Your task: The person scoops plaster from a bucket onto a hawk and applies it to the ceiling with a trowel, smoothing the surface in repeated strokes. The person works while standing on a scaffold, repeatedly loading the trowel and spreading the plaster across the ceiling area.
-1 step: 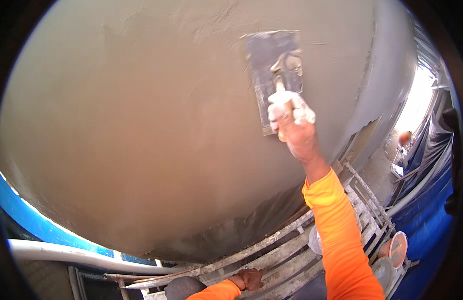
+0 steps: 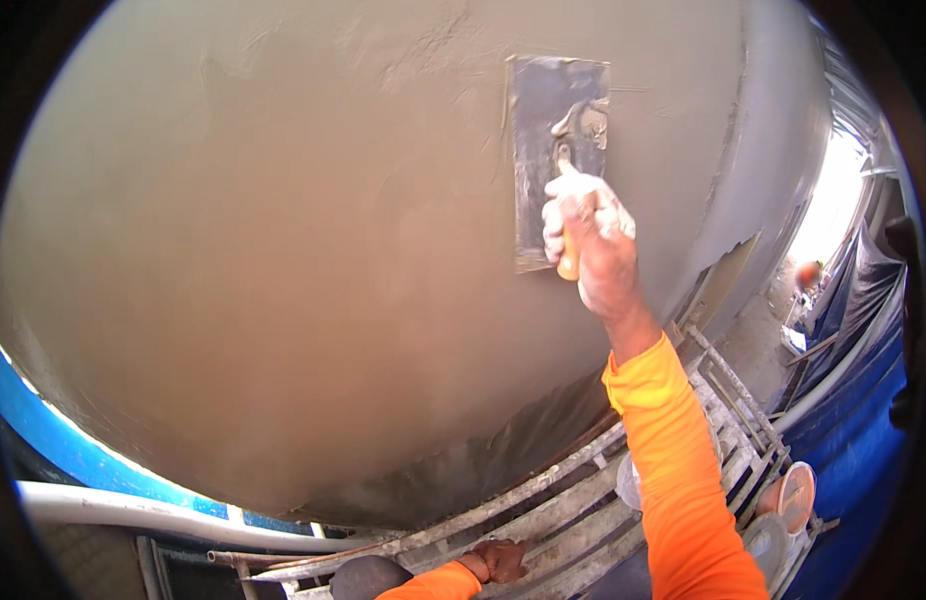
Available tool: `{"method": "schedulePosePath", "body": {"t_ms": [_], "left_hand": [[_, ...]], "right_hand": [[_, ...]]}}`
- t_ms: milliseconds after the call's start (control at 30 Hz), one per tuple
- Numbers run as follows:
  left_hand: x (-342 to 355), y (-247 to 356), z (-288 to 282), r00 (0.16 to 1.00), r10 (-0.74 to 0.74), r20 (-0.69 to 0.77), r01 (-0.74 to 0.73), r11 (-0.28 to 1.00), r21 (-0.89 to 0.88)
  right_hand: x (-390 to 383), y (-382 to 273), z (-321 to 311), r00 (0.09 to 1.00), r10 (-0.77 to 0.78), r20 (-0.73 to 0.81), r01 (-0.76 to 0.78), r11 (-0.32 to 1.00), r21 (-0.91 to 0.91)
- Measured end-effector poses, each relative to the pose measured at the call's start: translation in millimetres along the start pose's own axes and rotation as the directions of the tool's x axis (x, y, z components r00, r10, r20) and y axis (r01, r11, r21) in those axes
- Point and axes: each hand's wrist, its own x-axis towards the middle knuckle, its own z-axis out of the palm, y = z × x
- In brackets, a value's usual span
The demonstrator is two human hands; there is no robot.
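My right hand (image 2: 591,225) is closed around the yellowish handle of a finishing trowel (image 2: 538,190). The trowel's long rectangular blade lies against a wide, curved wall coated in wet grey-brown plaster (image 2: 283,260). Wet mix clings to the blade's back and whitens my fingers. Low in the view, my left hand (image 2: 500,560) is over the slats of a scaffold platform (image 2: 573,520), its fingers curled in. Whether it grips anything is hidden.
A pinkish bucket (image 2: 791,497) and a pale tub (image 2: 768,540) stand at the platform's right side. A metal side rail (image 2: 733,380) rises there. Blue sheeting (image 2: 853,430) hangs at the far right. A white pipe (image 2: 163,505) runs along the lower left.
My right hand has slid the trowel a little to the right across the plaster, and its blade now stands more upright. My left hand has not visibly moved.
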Motion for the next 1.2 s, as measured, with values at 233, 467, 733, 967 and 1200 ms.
{"method": "schedulePosePath", "body": {"t_ms": [233,467,733,967,1200], "left_hand": [[0.7,-2.3,2.1,0.999,0.008,0.039,-0.009,0.999,0.036],[-4.2,-3.2,1.8,0.999,0.023,0.042,-0.024,0.999,0.036],[-11.4,4.4,-4.1,0.996,0.081,-0.048,-0.077,0.994,0.073],[-15.3,8.1,0.5,1.000,-0.010,0.014,0.010,0.998,0.058],[-29.4,12.3,-10.0,0.997,-0.077,-0.029,0.079,0.994,0.069]], "right_hand": [[36.2,7.9,8.7,0.998,0.031,0.046,-0.027,0.995,-0.095],[18.8,4.8,-45.5,0.910,0.067,-0.408,-0.071,0.997,0.005],[44.4,0.4,-0.6,0.981,-0.032,-0.193,-0.050,0.913,-0.404],[-54.8,84.9,70.6,0.910,-0.036,0.414,0.378,0.487,-0.788],[-207.4,159.4,15.9,0.588,0.627,0.511,0.430,0.293,-0.854]]}}
